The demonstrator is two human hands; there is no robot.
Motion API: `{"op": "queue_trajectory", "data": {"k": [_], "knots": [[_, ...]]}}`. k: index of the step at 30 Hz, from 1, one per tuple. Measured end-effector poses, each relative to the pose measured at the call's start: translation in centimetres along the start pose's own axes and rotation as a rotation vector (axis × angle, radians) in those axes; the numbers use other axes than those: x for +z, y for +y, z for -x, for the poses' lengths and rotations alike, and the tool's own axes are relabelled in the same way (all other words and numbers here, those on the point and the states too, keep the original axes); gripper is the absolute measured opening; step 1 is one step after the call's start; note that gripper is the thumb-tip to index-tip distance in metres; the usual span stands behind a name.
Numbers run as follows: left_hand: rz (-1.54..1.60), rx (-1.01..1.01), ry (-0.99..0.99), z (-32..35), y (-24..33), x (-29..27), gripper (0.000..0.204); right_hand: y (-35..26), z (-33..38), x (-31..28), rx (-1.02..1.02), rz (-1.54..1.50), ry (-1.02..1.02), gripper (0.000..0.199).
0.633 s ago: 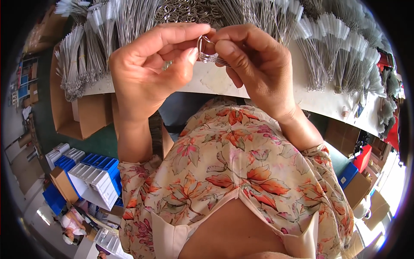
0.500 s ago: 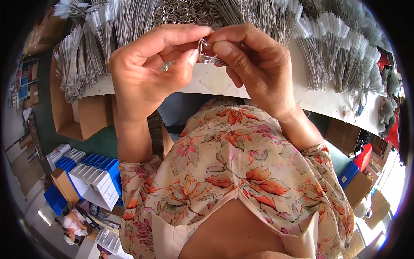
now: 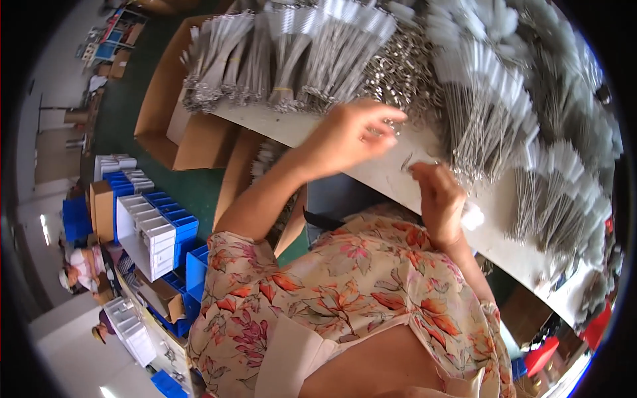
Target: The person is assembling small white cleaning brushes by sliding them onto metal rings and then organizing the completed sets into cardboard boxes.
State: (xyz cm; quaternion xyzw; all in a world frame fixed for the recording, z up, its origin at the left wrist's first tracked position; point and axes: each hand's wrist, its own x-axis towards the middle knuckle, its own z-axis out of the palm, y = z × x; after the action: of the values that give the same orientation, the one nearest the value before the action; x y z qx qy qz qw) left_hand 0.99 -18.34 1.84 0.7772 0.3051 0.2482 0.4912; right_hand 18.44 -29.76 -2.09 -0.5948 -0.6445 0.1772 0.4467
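Observation:
My left hand (image 3: 358,136) is blurred over the table beside a heap of small metal rings (image 3: 405,73). Its index finger points at the heap and stands apart from the thumb; a shiny bit shows by the curled fingers, too blurred to name. Lower and to the right, my right hand (image 3: 441,199) is closed, thumb against fingers. A small piece of bent metal wire (image 3: 406,161) sticks out at its fingertips; the rest is hidden in the hand. Just past it stands a bundle of thin wire brushes (image 3: 474,113) with pale bristles.
More brush bundles (image 3: 292,53) line the white table (image 3: 265,126), with further bundles (image 3: 557,199) at right. Open cardboard boxes (image 3: 199,142) adjoin its left edge. White and blue bins (image 3: 152,232) are stacked at left. Two other people (image 3: 83,265) are at lower left.
My hands were together, pinching a metal ring and looped wires. They have since parted, the left going toward the ring heap. The whole view has turned and shifted.

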Motion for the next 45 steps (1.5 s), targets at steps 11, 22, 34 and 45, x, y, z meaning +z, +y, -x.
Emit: {"op": "queue_trajectory", "data": {"k": [11, 22, 34, 45], "knots": [[-0.707, -0.673, 0.333, -3.9, -13.5, -21.4, 0.028, 2.6, 0.5, 3.0, -0.375, 0.238, -0.135, 0.022], [-0.492, -0.699, 0.416, -2.1, -14.9, -23.2, 0.017, 9.4, -7.6, -9.4, 0.151, 0.255, 0.329, 0.017], [-0.484, -0.740, 0.531, -2.0, -12.8, -21.7, 0.016, 8.8, -11.5, -9.8, 0.339, 0.421, 0.029, 0.019], [-0.645, 0.043, 0.636, -8.4, -3.7, -10.5, 0.022, 7.1, -8.1, -14.7, 0.126, -0.626, 0.480, 0.015]]}}
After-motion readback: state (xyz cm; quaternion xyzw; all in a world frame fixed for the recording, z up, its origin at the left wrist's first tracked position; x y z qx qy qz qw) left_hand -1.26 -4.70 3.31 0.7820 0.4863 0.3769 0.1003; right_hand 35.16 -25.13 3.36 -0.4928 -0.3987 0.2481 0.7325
